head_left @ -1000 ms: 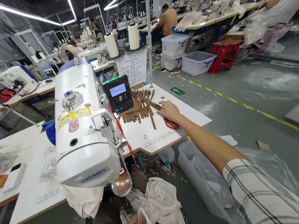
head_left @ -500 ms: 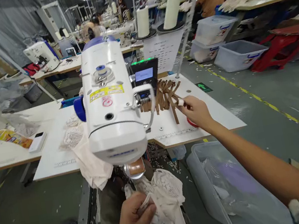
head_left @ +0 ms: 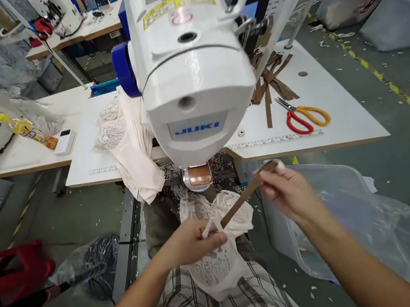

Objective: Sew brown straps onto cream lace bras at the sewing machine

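My right hand (head_left: 288, 189) pinches one end of a thin brown strip (head_left: 245, 197) below the table edge. The strip slants down to my left hand (head_left: 193, 241), which grips white lace fabric (head_left: 214, 263) bunched in my lap; the strip's lower end touches those fingers. A white JUKI sewing machine (head_left: 189, 61) stands just above both hands. More brown strips (head_left: 269, 81) lie on the white table (head_left: 341, 113) beside red and yellow scissors (head_left: 303, 116).
Cream fabric (head_left: 130, 145) hangs over the table's front edge left of the machine. A clear plastic bin with a bag (head_left: 356, 222) stands at my right. A red stool (head_left: 11, 267) and dark bag (head_left: 85, 264) are on the floor at left. A phone (head_left: 64, 142) lies on the neighbouring table.
My right hand came back from the strip pile on the table, carrying one brown strip down to the lace. My view dropped and moved closer to the machine.
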The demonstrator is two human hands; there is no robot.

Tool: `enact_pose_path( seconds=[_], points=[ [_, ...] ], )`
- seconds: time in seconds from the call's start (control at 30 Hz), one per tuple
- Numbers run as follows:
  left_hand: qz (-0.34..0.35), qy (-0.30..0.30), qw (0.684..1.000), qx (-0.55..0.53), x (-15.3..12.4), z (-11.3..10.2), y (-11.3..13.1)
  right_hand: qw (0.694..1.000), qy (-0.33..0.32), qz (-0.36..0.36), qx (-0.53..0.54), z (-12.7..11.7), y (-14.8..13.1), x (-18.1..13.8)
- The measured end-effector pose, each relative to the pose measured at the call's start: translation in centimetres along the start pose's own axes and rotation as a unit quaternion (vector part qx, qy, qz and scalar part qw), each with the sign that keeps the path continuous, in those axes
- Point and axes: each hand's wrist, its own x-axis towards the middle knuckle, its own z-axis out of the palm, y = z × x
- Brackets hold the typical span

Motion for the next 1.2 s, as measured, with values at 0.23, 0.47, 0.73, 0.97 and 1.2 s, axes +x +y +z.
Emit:
enact_pose_path(
  seconds=[0.23, 0.47, 0.73, 0.97, 1.2],
  points=[
    [0.018, -0.025, 0.999, -0.009, 0.0, -1.1, -1.5, 0.981, 0.07, 0.05, 0.171, -4.3, 1.7, 3.0],
    [0.018, -0.007, 0.998, -0.067, 0.6, -0.5, -2.2, 0.969, -0.15, 0.162, 0.113, -0.5, 7.2, -0.1],
    [0.009, 0.051, 0.997, -0.057, 0.9, 0.7, -1.6, 0.965, -0.154, 0.206, 0.051, 5.3, 7.3, -4.7],
    [0.0, 0.062, 0.997, -0.046, 0.8, 0.8, -1.4, 0.968, -0.228, 0.1, -0.035, 3.5, 3.1, -2.2],
    [-0.053, 0.087, 0.994, -0.042, 0.8, 1.4, -1.6, 0.943, -0.287, -0.031, -0.165, 5.6, 2.0, -3.3]
  ],
)
